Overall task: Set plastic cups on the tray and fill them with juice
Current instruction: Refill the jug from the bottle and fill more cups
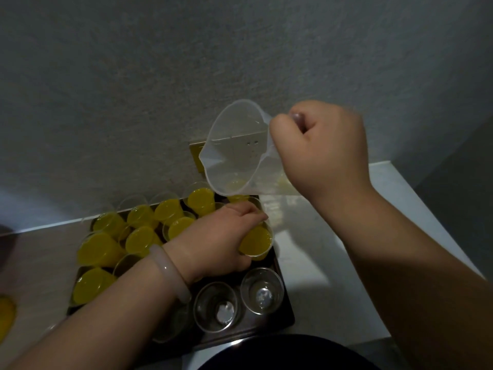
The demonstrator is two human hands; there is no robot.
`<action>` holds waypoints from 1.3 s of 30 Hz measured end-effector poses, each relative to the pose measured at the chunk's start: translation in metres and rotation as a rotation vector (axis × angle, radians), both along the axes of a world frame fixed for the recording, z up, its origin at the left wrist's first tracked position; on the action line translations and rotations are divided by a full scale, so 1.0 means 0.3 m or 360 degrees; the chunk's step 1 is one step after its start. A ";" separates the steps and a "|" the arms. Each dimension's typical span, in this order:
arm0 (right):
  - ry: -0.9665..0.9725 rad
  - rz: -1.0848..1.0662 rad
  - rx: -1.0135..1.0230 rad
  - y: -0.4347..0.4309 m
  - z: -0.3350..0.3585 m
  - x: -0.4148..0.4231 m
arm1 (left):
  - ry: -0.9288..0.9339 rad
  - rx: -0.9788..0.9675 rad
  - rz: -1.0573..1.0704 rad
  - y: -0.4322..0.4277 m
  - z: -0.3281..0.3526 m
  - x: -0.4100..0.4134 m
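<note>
Clear plastic jug (234, 156), glossy cups (262, 289), dark tray (286, 313).

The tray (289, 315) sits on the counter (333, 263), with its far edge close to the wall (160, 76). Filled cups (141, 239) occupy the far and left parts of the tray, packed close together. Two empty cups (217, 305) stand side by side at the tray's near right corner. The left hand (221, 241) grips a single cup (257, 241), also filled, at the tray's right edge, just beyond the empty pair. The right hand (320, 150) holds a jug (234, 150) in the air, tilted, above the tray's far right corner and in front of a wall socket (196, 156).
</note>
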State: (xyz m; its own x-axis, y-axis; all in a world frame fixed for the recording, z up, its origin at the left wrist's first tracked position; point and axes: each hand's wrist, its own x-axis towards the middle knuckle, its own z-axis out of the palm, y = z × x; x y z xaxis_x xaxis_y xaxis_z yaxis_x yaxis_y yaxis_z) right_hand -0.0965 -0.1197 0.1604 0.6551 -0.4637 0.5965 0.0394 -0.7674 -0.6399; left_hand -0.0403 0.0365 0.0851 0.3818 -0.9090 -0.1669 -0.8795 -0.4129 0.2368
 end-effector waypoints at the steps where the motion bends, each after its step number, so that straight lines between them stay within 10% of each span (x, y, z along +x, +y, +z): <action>1: -0.0004 -0.0005 0.0006 -0.001 0.000 0.001 | -0.0024 0.0024 -0.0020 0.000 -0.002 0.001; 39: 0.0016 0.0029 0.0075 0.007 -0.030 -0.046 | -0.0216 0.0285 -0.0336 -0.021 -0.104 0.053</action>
State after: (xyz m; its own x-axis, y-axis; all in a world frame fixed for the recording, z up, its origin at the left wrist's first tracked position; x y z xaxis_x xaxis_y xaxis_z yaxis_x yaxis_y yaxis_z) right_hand -0.1102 -0.1178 0.1513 0.6695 -0.4791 0.5677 0.0462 -0.7359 -0.6756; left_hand -0.0244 0.0301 0.0539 0.2176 -0.9313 -0.2920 -0.9688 -0.2425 0.0514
